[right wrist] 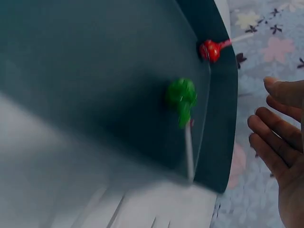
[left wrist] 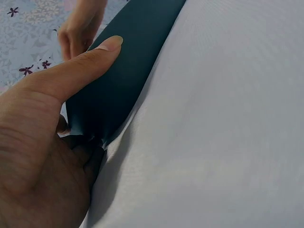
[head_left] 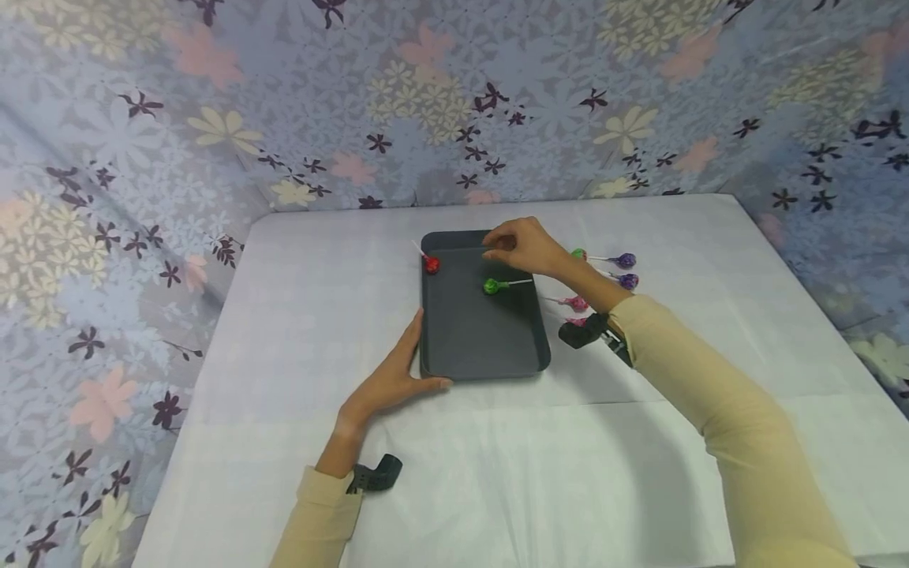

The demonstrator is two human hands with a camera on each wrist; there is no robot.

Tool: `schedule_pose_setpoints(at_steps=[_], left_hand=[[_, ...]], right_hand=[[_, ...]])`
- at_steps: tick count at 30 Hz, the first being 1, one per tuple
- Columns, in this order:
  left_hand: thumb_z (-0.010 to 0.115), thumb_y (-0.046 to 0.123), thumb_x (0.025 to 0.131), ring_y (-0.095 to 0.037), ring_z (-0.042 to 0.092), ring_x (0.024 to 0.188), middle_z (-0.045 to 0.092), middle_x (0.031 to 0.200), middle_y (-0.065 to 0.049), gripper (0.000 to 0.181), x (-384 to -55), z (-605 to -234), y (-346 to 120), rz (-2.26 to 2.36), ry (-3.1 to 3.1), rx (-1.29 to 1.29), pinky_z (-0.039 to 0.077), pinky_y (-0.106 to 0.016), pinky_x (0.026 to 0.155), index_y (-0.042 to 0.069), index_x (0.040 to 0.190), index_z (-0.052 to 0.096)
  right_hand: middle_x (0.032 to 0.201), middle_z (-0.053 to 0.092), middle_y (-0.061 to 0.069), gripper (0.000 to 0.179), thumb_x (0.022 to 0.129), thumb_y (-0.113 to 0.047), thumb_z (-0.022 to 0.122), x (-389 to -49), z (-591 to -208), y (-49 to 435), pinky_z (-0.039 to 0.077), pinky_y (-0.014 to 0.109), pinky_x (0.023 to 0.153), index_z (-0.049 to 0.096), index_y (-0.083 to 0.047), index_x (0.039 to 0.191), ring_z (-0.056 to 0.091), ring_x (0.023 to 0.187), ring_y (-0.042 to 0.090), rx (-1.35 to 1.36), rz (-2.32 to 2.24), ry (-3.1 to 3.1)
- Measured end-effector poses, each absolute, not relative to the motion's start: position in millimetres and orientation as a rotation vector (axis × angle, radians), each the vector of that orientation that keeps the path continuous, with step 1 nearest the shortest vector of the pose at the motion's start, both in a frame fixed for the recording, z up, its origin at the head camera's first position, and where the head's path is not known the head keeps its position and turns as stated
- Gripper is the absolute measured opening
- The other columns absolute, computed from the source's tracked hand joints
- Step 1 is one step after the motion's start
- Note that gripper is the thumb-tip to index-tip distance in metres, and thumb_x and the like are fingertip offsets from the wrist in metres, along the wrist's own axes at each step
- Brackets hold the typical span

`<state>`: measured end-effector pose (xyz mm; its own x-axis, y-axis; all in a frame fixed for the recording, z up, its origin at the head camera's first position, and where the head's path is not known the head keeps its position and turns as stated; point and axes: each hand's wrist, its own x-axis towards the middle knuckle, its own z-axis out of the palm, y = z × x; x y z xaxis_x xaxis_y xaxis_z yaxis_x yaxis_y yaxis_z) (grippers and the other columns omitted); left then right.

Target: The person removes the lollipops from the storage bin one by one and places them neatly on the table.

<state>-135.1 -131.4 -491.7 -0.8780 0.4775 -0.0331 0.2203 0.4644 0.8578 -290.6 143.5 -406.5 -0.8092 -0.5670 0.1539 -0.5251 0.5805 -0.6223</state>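
Note:
A dark grey tray point(head_left: 483, 331) lies on the white-covered table. At its near left corner is my left hand point(head_left: 387, 383), fingers along the left side and thumb against the near wall point(left wrist: 116, 71). Inside the tray a green lollipop point(head_left: 491, 286) lies with its stick toward the right rim. A red lollipop point(head_left: 432, 265) sits by the left wall, its stick poking over the rim. Above the tray's far right part hovers my right hand point(head_left: 529, 246), holding nothing, with thumb and fingers apart. In the right wrist view this hand point(right wrist: 282, 135) is beyond the tray's edge.
Right of the tray lie several more lollipops: two purple ones point(head_left: 628, 281), pink ones point(head_left: 577, 304) and a green one point(head_left: 578, 254), partly hidden by the right forearm. Flowered cloth point(head_left: 426, 118) hangs behind and beside the table point(head_left: 305, 315).

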Motion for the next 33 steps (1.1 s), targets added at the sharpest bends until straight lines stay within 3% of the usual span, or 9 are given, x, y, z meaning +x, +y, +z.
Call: schedule_pose_setpoints(at_steps=[11, 21, 27, 33], left_hand=[[0.080, 0.031, 0.083, -0.017, -0.001, 0.152, -0.006, 0.165, -0.001, 0.117, -136, -493, -126, 1.391, 2.399, 0.618, 0.014, -0.046, 0.122, 0.016, 0.157, -0.010], [0.080, 0.032, 0.083, -0.019, -0.001, 0.152, -0.006, 0.165, -0.001, 0.118, -135, -494, -127, 1.373, 2.404, 0.600, 0.014, -0.047, 0.122, 0.017, 0.157, -0.011], [0.080, 0.028, 0.082, -0.024, 0.002, 0.152, -0.003, 0.165, -0.008, 0.117, -136, -492, -129, 1.385, 2.441, 0.640, 0.016, -0.050, 0.121, 0.011, 0.157, -0.008], [0.079, 0.030, 0.083, -0.021, 0.001, 0.152, -0.004, 0.165, -0.004, 0.117, -137, -489, -134, 1.358, 2.445, 0.598, 0.015, -0.048, 0.122, 0.014, 0.157, -0.009]], right_hand=[[0.107, 0.072, 0.018, 0.031, 0.089, -0.015, 0.072, -311, -422, 89, 0.056, 0.040, 0.085, 0.070, 0.003, 0.114, 0.069, 0.093, 0.029, -0.930, -0.902, 2.709], [0.110, 0.072, 0.013, 0.036, 0.086, -0.025, 0.076, -318, -438, 59, 0.039, 0.045, 0.108, 0.072, -0.003, 0.114, 0.065, 0.102, 0.027, -0.879, -0.670, 2.749], [0.102, 0.074, 0.010, 0.032, 0.085, -0.020, 0.077, -320, -444, 52, 0.051, 0.040, 0.093, 0.073, -0.004, 0.112, 0.068, 0.094, 0.025, -0.874, -0.635, 2.773], [0.096, 0.074, 0.008, 0.026, 0.084, -0.020, 0.078, -322, -445, 43, 0.052, 0.039, 0.088, 0.074, -0.006, 0.106, 0.067, 0.088, 0.023, -0.869, -0.664, 2.796]])
